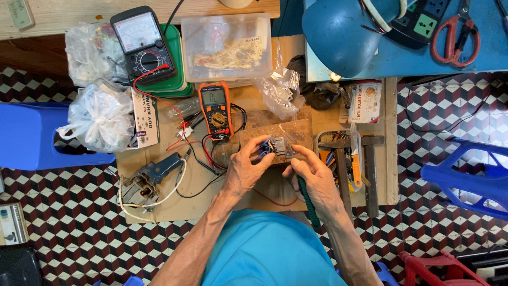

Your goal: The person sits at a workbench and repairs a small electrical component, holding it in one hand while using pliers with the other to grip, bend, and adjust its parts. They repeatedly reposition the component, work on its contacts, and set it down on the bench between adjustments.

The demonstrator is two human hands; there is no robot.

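My left hand (244, 168) pinches a small grey electrical part (277, 145) with a blue piece at its left side, held over a worn wooden block (296, 130). My right hand (316, 177) grips a tool with a green ribbed handle (307, 201) and its fingertips touch the right side of the same part. The tool's tip is hidden by the fingers. An orange digital multimeter (216, 109) lies just left of the block with red and black leads trailing toward my left hand.
Cardboard sheet (174, 206) covers the tiled floor. A black analog meter (143, 45), a clear plastic box (227, 47), plastic bags (98, 114), a hammer (370, 175), a tray of tools (338, 159), a blue lamp (344, 32), red scissors (456, 37), blue stools at both sides.
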